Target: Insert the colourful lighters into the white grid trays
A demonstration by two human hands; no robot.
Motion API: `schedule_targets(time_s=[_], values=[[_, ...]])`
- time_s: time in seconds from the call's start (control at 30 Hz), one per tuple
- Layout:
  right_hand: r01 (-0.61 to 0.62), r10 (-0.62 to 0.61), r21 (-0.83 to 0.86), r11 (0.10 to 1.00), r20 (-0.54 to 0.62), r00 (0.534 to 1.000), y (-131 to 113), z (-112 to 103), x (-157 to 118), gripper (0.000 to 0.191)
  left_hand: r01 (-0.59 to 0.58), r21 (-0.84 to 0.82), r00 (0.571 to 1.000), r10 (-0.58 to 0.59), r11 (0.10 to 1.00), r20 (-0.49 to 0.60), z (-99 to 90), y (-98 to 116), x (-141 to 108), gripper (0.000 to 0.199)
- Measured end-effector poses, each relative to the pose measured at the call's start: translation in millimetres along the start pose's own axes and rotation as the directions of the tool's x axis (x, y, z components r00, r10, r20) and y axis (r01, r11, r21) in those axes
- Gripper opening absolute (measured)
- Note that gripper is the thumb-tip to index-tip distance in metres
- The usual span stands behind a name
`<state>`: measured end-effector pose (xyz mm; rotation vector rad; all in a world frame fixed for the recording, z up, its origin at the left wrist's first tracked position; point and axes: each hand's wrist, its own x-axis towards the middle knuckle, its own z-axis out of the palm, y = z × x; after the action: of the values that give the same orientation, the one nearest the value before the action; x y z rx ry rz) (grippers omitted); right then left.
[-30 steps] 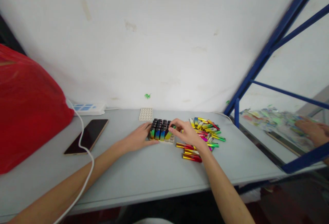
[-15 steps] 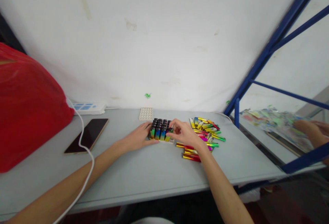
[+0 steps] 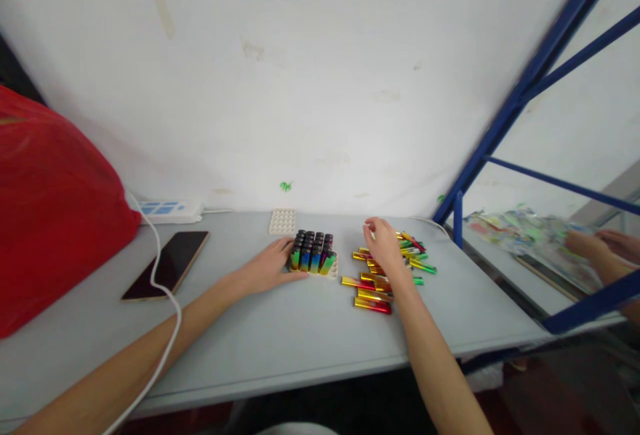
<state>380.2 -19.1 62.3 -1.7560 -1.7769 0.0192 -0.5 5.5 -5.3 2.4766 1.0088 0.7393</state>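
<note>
Head view: black-topped metallic lighters [image 3: 311, 253] stand in a white perforated tray [image 3: 334, 268], steadied at the side by the left hand [image 3: 273, 266]. Loose shiny multicoloured lighters [image 3: 373, 300] are reached over by the right hand [image 3: 383, 240], its grip hidden. No lettering can be read.

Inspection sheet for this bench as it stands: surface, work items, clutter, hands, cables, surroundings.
Surface: grey table, flat; no spills seen.
Work items: black-topped lighters stand packed in a white tray, front right one tilted; loose lighters lie piled to the right; spare tray is empty.
Clutter: phone, power strip, red bag at left.
Hands: left hand braces the filled tray's left side; right hand is over the pile, grip unclear.
Cables: white cable crosses the phone in view; thin one runs from the strip.
Surroundings: marked white wall, blue frame, another person's hands beyond it.
</note>
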Motion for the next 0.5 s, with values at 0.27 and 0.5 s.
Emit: schedule_targets(time_s=[0.27, 0.5], values=[[-0.056, 0.146, -0.402, 0.914, 0.198, 0.969, 13.7, 4.4, 6.4, 0.032, 0.002, -0.005, 1.000, -0.002, 1.000, 0.006, 0.0, 1.1, 0.7, 0.088], [0.001, 0.096, -0.364, 0.931, 0.248, 0.964, 7.1, 11.6, 6.6, 0.065, 0.010, -0.023, 1.000, -0.010, 1.000, 0.004, -1.6, 3.8, 0.8, 0.091]])
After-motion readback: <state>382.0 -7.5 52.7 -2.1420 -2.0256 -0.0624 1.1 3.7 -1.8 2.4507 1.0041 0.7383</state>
